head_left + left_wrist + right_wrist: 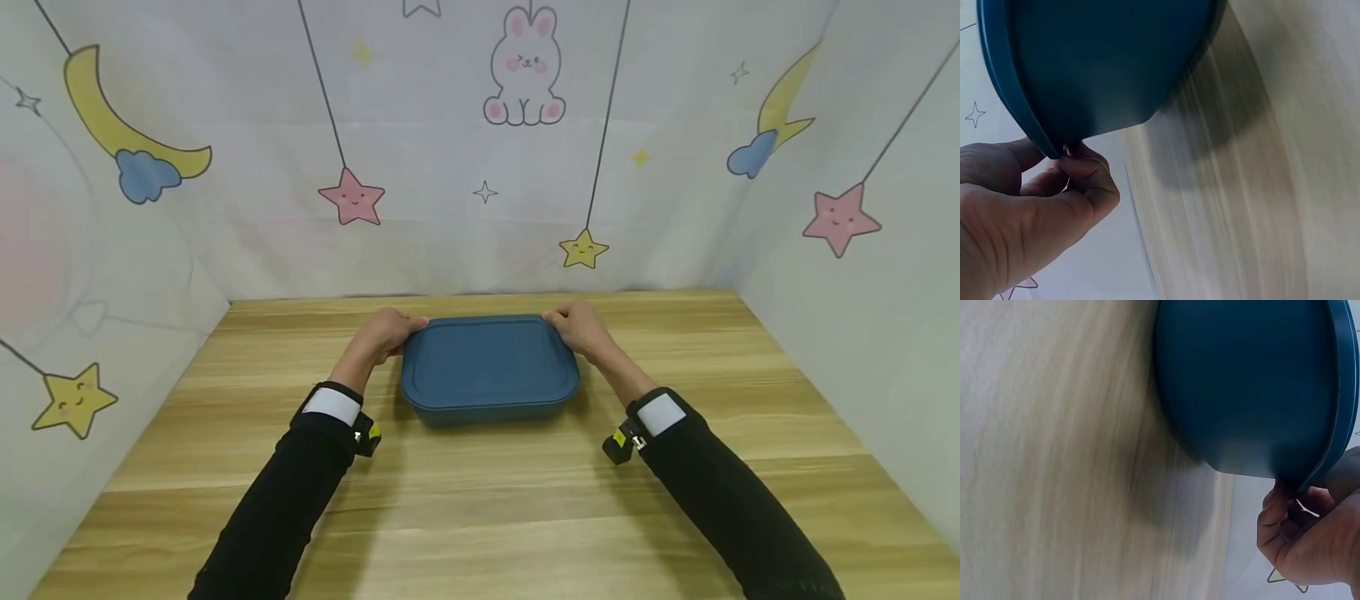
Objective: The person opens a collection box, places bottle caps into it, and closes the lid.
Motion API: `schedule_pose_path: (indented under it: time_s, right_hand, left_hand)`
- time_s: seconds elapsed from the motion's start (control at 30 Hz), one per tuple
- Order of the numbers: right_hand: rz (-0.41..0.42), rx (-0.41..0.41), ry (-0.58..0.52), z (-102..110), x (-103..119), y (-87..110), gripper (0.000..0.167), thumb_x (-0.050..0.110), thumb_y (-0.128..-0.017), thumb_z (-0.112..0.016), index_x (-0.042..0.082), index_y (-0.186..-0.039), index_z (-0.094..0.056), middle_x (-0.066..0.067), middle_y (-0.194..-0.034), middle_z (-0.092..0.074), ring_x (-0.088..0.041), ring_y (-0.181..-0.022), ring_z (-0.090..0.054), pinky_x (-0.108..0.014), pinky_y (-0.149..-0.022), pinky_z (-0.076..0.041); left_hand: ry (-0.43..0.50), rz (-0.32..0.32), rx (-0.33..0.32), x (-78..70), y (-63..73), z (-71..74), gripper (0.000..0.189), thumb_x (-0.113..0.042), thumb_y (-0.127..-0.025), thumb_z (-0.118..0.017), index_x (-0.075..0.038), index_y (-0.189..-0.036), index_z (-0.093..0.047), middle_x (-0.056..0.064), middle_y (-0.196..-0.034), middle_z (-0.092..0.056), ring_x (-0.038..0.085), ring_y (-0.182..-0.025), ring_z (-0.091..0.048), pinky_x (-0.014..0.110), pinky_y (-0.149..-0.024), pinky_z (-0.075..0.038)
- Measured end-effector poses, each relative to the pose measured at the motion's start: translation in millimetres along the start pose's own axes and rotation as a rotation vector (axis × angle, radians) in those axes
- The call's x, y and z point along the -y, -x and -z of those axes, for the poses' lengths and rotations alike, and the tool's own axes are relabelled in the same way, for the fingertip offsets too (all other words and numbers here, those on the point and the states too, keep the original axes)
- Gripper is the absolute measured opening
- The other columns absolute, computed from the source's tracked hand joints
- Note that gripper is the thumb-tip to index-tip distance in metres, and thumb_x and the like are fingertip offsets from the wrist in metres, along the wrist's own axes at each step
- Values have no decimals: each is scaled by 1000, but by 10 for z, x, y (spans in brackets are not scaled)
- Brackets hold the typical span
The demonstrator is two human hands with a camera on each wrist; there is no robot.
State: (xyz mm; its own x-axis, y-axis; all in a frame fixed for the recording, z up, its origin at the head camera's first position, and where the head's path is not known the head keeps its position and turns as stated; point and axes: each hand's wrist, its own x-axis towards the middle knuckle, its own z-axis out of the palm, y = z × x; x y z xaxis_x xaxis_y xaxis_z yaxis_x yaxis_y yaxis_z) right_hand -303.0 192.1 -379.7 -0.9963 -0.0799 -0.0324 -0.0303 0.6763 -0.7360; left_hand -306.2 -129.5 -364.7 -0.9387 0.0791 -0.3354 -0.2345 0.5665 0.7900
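Observation:
A blue rectangular box with a lid [491,362] sits toward the back of the wooden table. My left hand [386,332] grips the lid's rim at the far left corner, thumb on top and curled fingers under the edge. At the far right corner my right hand [581,329] pinches the rim in the same manner. In the left wrist view the bent fingers [1088,181] meet the lid's edge just outside the box wall. The right wrist view has the fingers [1272,522] curled beneath the rim. What the box contains is hidden by the lid.
The wood-grain table [480,508] stretches toward me and to both sides of the box. A pale cloth wall [442,250] printed with stars, moons and a rabbit stands behind the table, with similar walls left and right. Both wrists carry straps with small black devices.

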Motion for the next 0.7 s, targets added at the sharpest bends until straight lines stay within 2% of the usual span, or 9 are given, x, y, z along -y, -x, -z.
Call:
schedule_pose_path:
  time_s: [0.13, 0.23, 0.3, 0.37, 0.43, 0.5, 0.6, 0.67, 0.7]
  right_hand:
    - [11, 10, 14, 2, 10, -27, 52, 25, -110, -53, 13, -62, -37, 4, -58, -27, -13, -54, -30, -26, -52, -27]
    - [20, 20, 35, 14, 16, -44, 52, 24, -109, -54, 15, -60, -37, 5, -57, -28, -12, -53, -30, -25, -52, -28]
    - [32, 40, 44, 34, 15, -49, 51, 25, -109, -54, 14, -62, -40, 5, -57, -28, -12, -53, -31, -25, -53, -29]
    - [38, 59, 41, 62, 13, -39, 45, 27, -109, -53, 11, -67, -50, 4, -59, -31, -12, -56, -35, -24, -55, -33]
    - [39, 78, 32, 99, 8, -9, 38, 30, -110, -52, 7, -84, -65, 0, -65, -40, -13, -60, -41, -25, -57, -39]
    - [36, 97, 29, 148, 14, 60, 37, 33, -110, -51, 2, -111, -71, -7, -80, -56, -16, -68, -51, -26, -62, -48]
    - [20, 143, 55, 222, 42, 217, 51, 37, -109, -52, -2, -141, -58, -20, -108, -67, -23, -78, -63, -34, -68, -57]
    - [16, 188, 72, 264, 55, 348, 60, 38, -108, -54, -6, -148, -48, -24, -115, -69, -25, -81, -66, -37, -68, -60]
    - [10, 211, 78, 280, 54, 410, 64, 39, -108, -55, -8, -151, -44, -25, -112, -69, -27, -81, -67, -36, -67, -59]
  left_hand:
    - [-18, -8, -19, 11, -1, 9, 51, -32, -109, -56, -16, -63, -41, -5, -52, -33, 12, -49, -35, 33, -62, -37]
    - [-27, -30, -30, 34, 10, 6, 44, -32, -109, -55, -10, -70, -54, -4, -53, -31, 12, -49, -32, 31, -58, -34]
    - [-38, -63, -35, 61, 27, 3, 36, -32, -110, -53, -5, -91, -68, 0, -60, -43, 13, -54, -38, 30, -60, -37]
    - [-54, -99, -41, 80, 60, 2, 38, -33, -110, -51, -1, -120, -69, 9, -82, -62, 19, -69, -55, 31, -68, -49]
    - [-76, -133, -39, 85, 110, 9, 49, -34, -111, -50, 2, -143, -56, 20, -119, -66, 28, -99, -66, 38, -88, -56]
    - [-96, -150, -30, 72, 184, 25, 60, -36, -111, -49, 5, -154, -41, 26, -148, -52, 36, -128, -59, 47, -104, -54]
    - [-113, -130, 10, 41, 335, 67, 69, -36, -109, -51, 6, -159, -30, 30, -153, -47, 43, -135, -55, 53, -110, -50]
    - [-100, -118, 57, 31, 464, 87, 73, -34, -109, -54, 7, -160, -23, 32, -151, -47, 44, -134, -55, 54, -110, -51]
    - [-87, -112, 82, 32, 533, 91, 75, -33, -108, -55, 7, -161, -20, 33, -151, -46, 44, -134, -55, 54, -109, -51]
